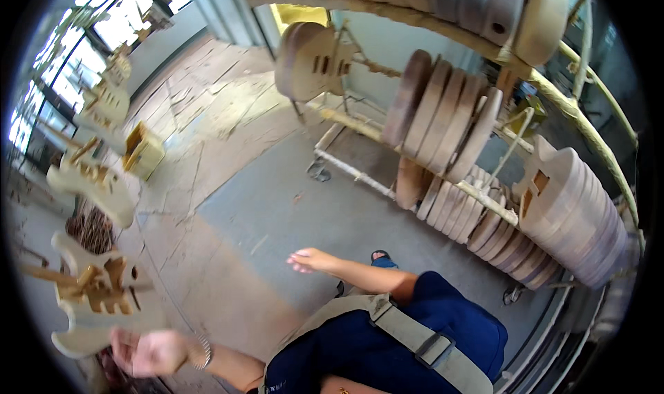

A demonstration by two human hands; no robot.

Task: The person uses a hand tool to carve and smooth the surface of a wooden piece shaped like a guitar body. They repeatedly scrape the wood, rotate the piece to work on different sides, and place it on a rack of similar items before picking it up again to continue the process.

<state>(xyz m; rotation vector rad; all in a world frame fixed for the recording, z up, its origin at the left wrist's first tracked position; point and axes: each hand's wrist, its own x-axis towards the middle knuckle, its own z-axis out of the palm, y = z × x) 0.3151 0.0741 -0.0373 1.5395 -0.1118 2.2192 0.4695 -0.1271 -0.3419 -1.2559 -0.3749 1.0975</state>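
Guitar body (93,319) is at lower left, probably held by its stick (47,276) to keep faces free, left hand (152,352) near it with fingers apart, while right hand's (308,260) closure I cannot tell.

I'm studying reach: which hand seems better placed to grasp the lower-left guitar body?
Probably the left hand: it appears close beside that guitar body, though contact is unclear. The right hand is farther off, above the floor.

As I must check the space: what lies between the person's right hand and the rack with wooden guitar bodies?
In the head view, grey floor shows between the right hand and the rack; I see no object standing in that stretch.
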